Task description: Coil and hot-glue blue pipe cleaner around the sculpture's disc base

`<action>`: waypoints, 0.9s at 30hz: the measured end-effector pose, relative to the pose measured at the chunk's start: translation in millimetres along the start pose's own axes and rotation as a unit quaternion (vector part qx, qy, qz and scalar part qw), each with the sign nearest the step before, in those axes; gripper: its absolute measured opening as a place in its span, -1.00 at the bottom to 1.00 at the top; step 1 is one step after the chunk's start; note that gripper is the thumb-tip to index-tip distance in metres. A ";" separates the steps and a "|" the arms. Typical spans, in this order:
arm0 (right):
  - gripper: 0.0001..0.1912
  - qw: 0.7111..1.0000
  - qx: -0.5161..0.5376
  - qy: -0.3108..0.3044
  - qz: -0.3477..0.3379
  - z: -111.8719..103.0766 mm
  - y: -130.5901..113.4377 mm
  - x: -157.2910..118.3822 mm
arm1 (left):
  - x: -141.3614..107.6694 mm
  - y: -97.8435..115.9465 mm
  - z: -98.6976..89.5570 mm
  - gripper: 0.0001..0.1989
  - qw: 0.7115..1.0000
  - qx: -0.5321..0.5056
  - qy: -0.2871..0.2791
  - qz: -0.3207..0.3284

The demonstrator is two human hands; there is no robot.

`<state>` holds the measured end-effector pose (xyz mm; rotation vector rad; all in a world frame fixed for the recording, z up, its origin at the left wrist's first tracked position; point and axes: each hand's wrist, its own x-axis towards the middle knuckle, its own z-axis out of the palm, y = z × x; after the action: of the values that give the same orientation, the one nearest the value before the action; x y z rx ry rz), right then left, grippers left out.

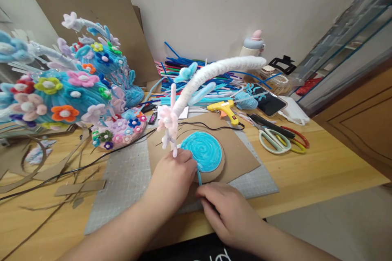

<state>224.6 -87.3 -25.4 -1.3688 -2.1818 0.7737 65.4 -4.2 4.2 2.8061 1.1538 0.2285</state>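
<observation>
A coil of blue pipe cleaner (pixel 202 151) covers most of a round cardboard disc (pixel 223 167). My left hand (pixel 176 171) is closed at the coil's left edge, its fingertips pressing the pipe cleaner down against the disc. From under those fingers a loose blue strand (pixel 200 177) runs toward me. My right hand (pixel 225 208) pinches the near end of that strand, thumb and forefinger together. Just beyond my left hand rises a curved white fuzzy stem (pixel 211 72), with pink flowers (pixel 168 121) and a blue bow-like piece (pixel 185 73) on it; its foot is hidden.
A yellow glue gun (pixel 225 111) lies behind the disc. Scissors (pixel 275 141) and pliers (pixel 297 142) are on the right, near a phone (pixel 269 100). Flower-covered blue models (pixel 61 94) stand left. Pipe cleaners (pixel 196 83) pile up at the back. A black cord (pixel 113 153) crosses the table.
</observation>
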 end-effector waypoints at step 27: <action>-0.78 0.987 0.006 0.149 -0.054 -7.0 4.7 6.3 | 2.9 -1.9 -2.3 -0.80 0.999 0.004 -0.041 -0.004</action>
<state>229.6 -78.4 -22.9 -1.2595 -1.9931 0.5036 65.7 -0.8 6.5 2.7880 1.1497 0.1080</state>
